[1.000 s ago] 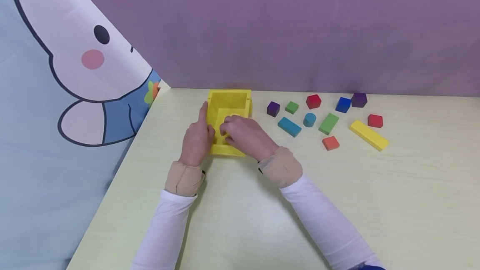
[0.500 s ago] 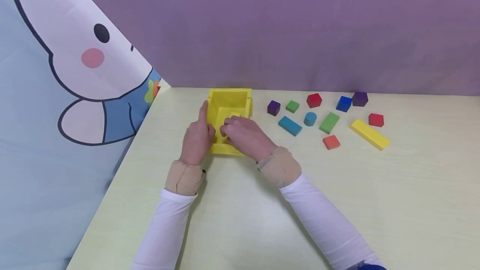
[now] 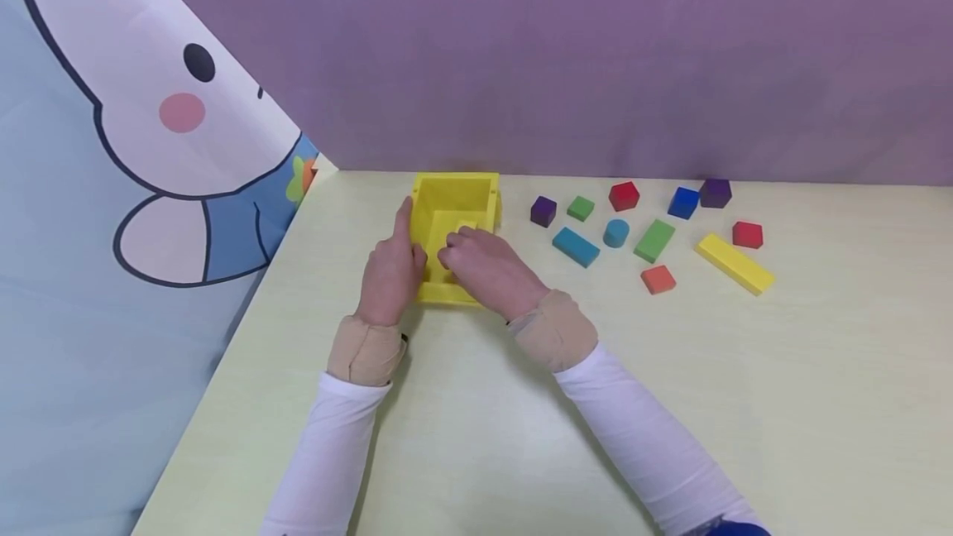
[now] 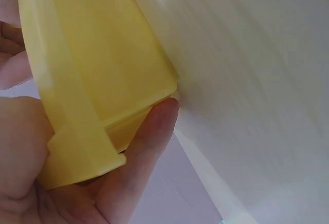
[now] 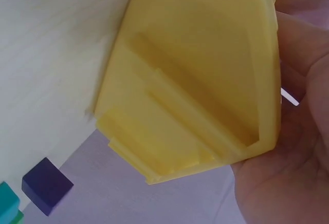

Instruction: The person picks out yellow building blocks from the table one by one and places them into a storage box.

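Observation:
On the table stands a yellow plastic box [image 3: 450,180], its hollow facing up. My left hand [image 3: 392,278] grips its left side, index finger straight along the outer edge; in the left wrist view a finger [image 4: 159,131] runs under a corner of the box. My right hand [image 3: 491,271] reaches over the front right wall with fingers curled above or inside the hollow. Its fingertips are hidden, so whether they pinch anything cannot be seen. A small yellow piece [image 3: 466,226] shows just beyond the right knuckles. The right wrist view shows the box's ridged outer wall [image 5: 190,70] beside the palm.
Right of the box lie scattered blocks, among them a purple cube [image 3: 543,211], a teal block [image 3: 576,247], a teal cylinder [image 3: 615,233], a green block [image 3: 654,241], a blue cube [image 3: 683,203] and a long yellow block [image 3: 735,264]. A purple backdrop [image 3: 566,56] rises behind the table.
Both hands and the box keep nearly the same place. The whole head view has shifted up by a few pixels. The scattered blocks lie as before.

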`<state>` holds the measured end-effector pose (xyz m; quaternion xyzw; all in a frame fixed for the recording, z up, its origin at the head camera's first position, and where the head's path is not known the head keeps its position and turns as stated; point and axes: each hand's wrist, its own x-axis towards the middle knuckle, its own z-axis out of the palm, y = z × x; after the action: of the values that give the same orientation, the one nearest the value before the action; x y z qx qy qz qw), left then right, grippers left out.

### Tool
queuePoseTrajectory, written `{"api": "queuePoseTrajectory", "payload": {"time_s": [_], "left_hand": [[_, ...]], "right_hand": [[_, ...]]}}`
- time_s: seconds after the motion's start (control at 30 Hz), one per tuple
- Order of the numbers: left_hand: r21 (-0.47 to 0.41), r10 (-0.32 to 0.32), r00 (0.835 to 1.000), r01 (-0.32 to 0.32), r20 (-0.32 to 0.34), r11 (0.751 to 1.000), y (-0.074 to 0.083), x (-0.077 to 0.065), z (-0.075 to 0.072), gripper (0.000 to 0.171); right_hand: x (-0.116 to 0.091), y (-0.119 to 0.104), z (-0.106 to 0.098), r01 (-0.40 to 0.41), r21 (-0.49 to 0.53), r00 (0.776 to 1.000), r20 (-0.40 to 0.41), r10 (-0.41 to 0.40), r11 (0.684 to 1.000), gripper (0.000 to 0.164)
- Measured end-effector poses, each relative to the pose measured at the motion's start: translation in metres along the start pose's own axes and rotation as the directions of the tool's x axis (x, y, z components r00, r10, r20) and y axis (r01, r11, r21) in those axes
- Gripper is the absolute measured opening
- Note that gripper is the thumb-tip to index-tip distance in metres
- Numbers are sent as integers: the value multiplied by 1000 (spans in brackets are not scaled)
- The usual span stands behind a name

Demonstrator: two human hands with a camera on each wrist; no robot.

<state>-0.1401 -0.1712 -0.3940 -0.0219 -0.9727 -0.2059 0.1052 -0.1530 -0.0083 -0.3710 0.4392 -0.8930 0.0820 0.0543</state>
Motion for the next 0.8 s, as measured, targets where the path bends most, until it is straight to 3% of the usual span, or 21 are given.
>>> {"api": "queuePoseTrajectory", "payload": {"time_s": [0.2,0.8], "left_hand": [[3,5,1000,-5,-3,1000,1,1,0,64],[4,18,1000,-18,-14,1000,0,0,2,63]], "right_hand": [[-2,0,-1,-3,-92,1000,16,5,996,13],[-4,0,-3,20,-80,1000,18,-18,997,13]]}}
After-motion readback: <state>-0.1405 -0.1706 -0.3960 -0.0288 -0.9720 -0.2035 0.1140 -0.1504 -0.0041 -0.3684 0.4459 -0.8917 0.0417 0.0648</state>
